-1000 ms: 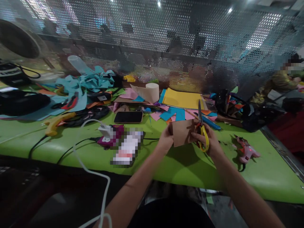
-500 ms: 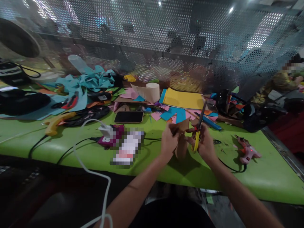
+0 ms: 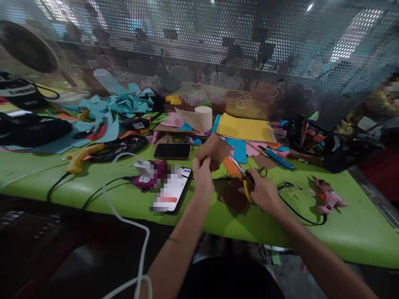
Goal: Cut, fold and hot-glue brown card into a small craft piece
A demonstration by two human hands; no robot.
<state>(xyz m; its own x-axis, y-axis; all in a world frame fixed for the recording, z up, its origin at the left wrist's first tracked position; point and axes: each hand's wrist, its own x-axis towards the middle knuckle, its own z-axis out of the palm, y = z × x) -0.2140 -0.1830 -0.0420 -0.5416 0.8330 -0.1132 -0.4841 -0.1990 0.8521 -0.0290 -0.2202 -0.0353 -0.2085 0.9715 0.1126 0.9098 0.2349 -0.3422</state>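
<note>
My left hand is closed, pinching a piece of brown paper and holding it up over the green table. My right hand grips yellow-handled scissors, whose blades point up and left toward the paper's lower right edge. A second brown paper piece lies flat on the table under and between both hands.
A phone lies left of my hands, beside a white charger and cable. A pink glue gun sits at right, a yellow one at left. Yellow sheets, a paper roll and colored scraps crowd the back.
A brown piece now lies on the table while my left hand has lifted the other piece up and left. The scissors have swung from upright to pointing left.
</note>
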